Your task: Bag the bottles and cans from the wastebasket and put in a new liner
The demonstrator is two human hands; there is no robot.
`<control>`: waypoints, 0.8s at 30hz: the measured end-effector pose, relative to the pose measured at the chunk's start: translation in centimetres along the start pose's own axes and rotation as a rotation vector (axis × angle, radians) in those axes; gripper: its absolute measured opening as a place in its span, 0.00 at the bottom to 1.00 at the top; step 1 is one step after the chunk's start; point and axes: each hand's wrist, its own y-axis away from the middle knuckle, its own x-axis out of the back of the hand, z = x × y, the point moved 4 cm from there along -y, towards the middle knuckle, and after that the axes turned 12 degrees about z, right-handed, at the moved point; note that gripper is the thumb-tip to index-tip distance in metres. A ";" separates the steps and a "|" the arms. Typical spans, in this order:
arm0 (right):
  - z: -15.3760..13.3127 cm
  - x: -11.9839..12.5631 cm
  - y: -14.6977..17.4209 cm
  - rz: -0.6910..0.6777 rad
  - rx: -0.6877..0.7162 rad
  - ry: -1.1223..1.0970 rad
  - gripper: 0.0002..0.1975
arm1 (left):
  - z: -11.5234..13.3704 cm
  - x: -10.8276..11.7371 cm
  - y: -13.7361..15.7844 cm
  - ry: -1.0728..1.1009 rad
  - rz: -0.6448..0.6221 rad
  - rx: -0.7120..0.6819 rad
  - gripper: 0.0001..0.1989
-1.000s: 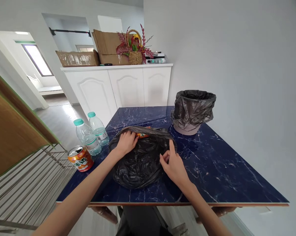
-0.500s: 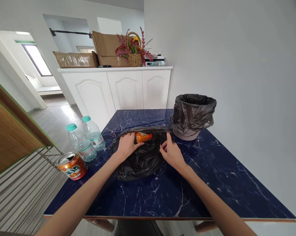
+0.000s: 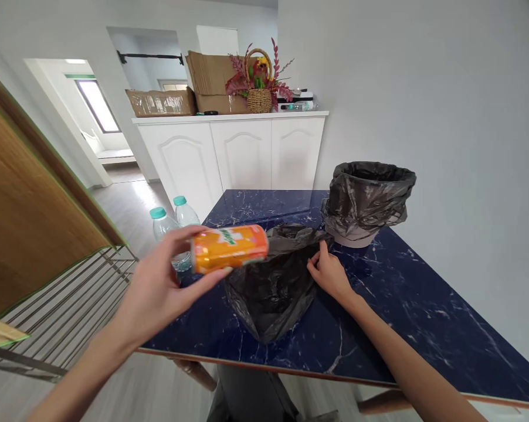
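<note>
My left hand (image 3: 163, 287) is closed around an orange drink can (image 3: 231, 248), holding it sideways in the air over the table's left part. Below and to the right of the can, a black plastic bag (image 3: 271, 299) lies with its mouth loosely gathered. My right hand (image 3: 328, 271) pinches the bag's rim on its right side, index finger raised along the edge. Two clear bottles with teal caps (image 3: 158, 213) stand at the left, partly covered by my left hand and the can. What is inside the bag cannot be made out.
A bin lined with a black bag (image 3: 370, 199) stands at the table's back right, near the wall. The dark blue marbled table (image 3: 379, 316) has a metal rack (image 3: 84, 293) on its left. Behind is a white cabinet (image 3: 247, 152) with cardboard boxes and a flower basket (image 3: 259, 101).
My left hand has left the bag and now holds an orange can up at the left. The bag's mouth has narrowed. The can at the table's left is out of sight. The view has shifted.
</note>
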 end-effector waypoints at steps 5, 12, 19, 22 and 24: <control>0.1 0.0 0.5 0.006 0.016 0.010 0.24 | -3.6 7.0 2.6 -0.422 0.141 0.155 0.35; 0.0 0.0 0.9 -0.006 0.038 0.028 0.27 | -8.7 9.5 6.8 -0.653 -0.007 0.391 0.36; -0.1 0.3 1.2 -0.035 0.025 0.025 0.29 | -12.3 7.8 7.9 -0.692 -0.146 0.508 0.43; -0.1 0.4 1.2 -0.042 0.008 0.028 0.31 | -12.3 7.2 7.8 -0.678 -0.220 0.518 0.46; -0.1 0.4 1.2 -0.046 -0.003 0.028 0.33 | -12.2 6.9 7.7 -0.680 -0.248 0.534 0.47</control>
